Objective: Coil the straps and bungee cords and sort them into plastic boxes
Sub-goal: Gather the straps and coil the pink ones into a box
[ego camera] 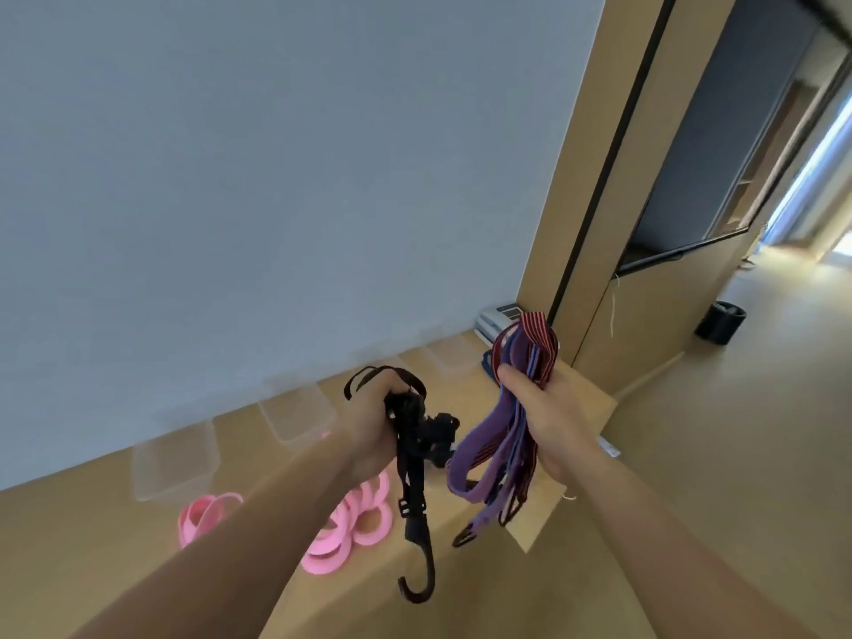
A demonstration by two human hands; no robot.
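Observation:
My left hand [371,422] grips a bundle of black bungee cords [417,454] above the wooden table [115,569]; a hook [419,578] hangs down from the bundle. My right hand [548,417] holds a bunch of purple and red-striped flat straps [493,454], looped above and below the fist. Both bundles hang in the air, a little apart. Pink coiled straps [350,528] lie on the table under my left forearm, with another pink coil [203,514] further left. Clear plastic boxes [175,458] [297,415] [449,355] stand in a row along the wall.
A grey wall rises behind the table. A white device [495,320] sits at the table's far corner. To the right are a wooden partition with a dark screen [691,177], open floor and a black bin [720,322].

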